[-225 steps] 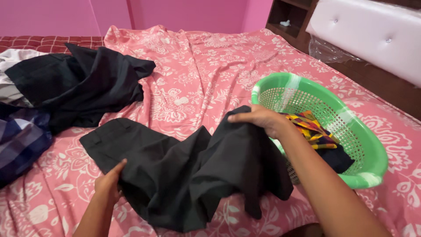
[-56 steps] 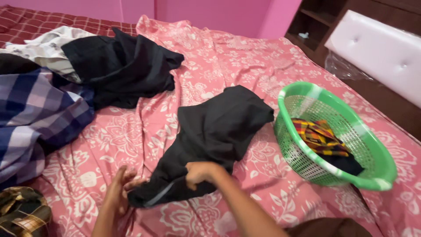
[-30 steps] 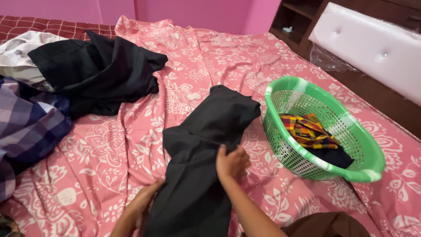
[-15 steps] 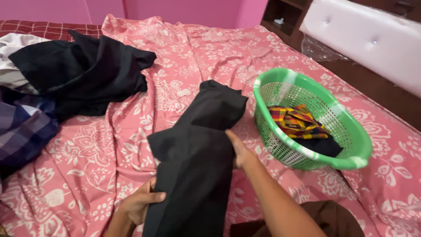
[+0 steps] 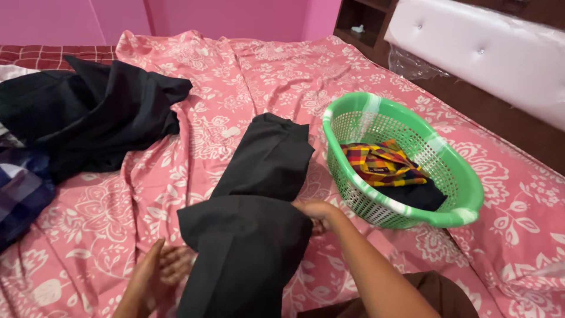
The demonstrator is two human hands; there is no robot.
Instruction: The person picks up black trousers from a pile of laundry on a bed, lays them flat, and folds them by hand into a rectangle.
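A black garment (image 5: 259, 200) lies lengthwise on the pink floral bedsheet (image 5: 235, 76), its near part raised and doubled over the far part. My right hand (image 5: 318, 213) grips its right edge at the fold. My left hand (image 5: 156, 277) is under its near left side, palm up, fingers partly hidden by the cloth. A green plastic basket (image 5: 450, 171) stands just right of the garment, holding a folded checked red and yellow cloth (image 5: 379, 162) and a dark item.
A heap of black clothes (image 5: 100, 115) lies at the far left, with a blue checked cloth (image 5: 20, 194) at the left edge. A white padded headboard (image 5: 488, 53) and a dark shelf unit (image 5: 359, 20) stand behind the bed.
Both hands have lifted the near end of the black garment and folded it over towards the far end. The view has shifted slightly.
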